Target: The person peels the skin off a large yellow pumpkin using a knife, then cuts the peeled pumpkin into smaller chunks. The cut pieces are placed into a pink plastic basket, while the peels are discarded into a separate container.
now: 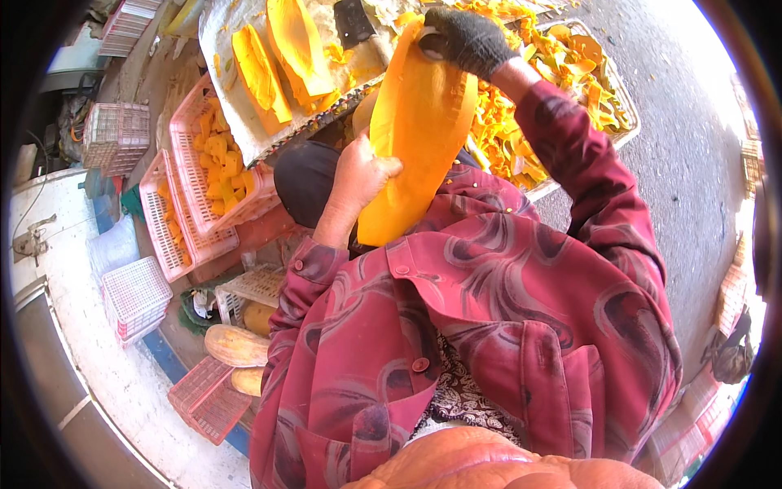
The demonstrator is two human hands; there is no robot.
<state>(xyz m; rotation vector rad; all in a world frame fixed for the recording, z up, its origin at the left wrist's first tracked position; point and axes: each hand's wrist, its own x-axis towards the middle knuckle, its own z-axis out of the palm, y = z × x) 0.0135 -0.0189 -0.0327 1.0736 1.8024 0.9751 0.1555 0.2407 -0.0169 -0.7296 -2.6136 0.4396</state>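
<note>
A long, peeled orange piece of squash (421,128) stands tilted over my lap, its smooth side towards me. My bare left hand (361,174) grips its lower left edge with the thumb on the front. My right hand (467,44), in a dark knit glove, is at the top end. Something small and pale shows between the gloved fingers, too hidden to name; I cannot tell whether they grip the squash too. Two cut squash pieces (299,46) (259,73) lie on a pale cloth-covered board (229,101), beside a dark-bladed cleaver (354,23).
Orange peelings fill a large crate (632,119) at the right. Pink plastic crates (183,137) at the left hold squash chunks (223,162). Whole squashes (237,344) lie near my left elbow, by a pink basket (209,397). White baskets (135,293) stand by the wall.
</note>
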